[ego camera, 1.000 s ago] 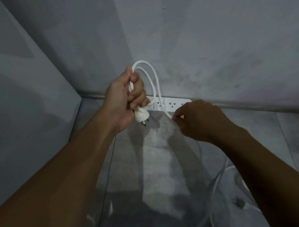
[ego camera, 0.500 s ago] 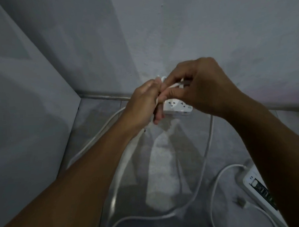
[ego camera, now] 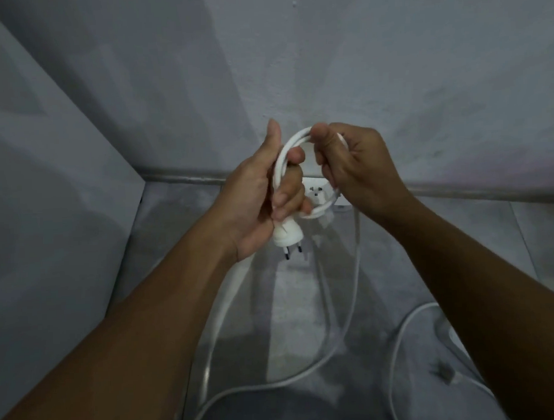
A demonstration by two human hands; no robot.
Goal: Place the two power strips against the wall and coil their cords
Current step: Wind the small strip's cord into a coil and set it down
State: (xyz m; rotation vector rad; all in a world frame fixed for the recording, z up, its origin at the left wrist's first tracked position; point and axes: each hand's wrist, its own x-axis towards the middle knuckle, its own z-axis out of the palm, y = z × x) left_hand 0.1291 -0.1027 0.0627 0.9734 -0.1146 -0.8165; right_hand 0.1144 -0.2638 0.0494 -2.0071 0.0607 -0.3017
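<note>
Both bare hands are raised in front of a grey plastered wall (ego camera: 390, 62), working a thin white power cord (ego camera: 355, 260) into loops. The left hand (ego camera: 262, 197) is closed around the gathered turns of that cord, thumb standing straight up and fingers curled over the bundle, with a white two-pin plug (ego camera: 286, 236) sticking out below the palm, its dark-tipped pins pointing down and to the right. The right hand (ego camera: 359, 168) pinches the top of the newest loop between thumb and forefinger, its other fingers curled in beside it; the loop arcs from that pinch across to the left hand and hangs down under both. Behind the hands, a white plastic power strip (ego camera: 316, 193) lies on the grey tiled floor (ego camera: 181, 233) right at the foot of the wall, mostly hidden (only one socket face with its dark slots shows between the fingers). No brand, label or lettering can be read on the strip, plug or cord. From the hands the loose cord drops to the floor and trails toward the camera in a long curve. A second white cord (ego camera: 398, 338) curves up at lower right beside the right forearm; whatever it runs to is hidden by the arm.
</note>
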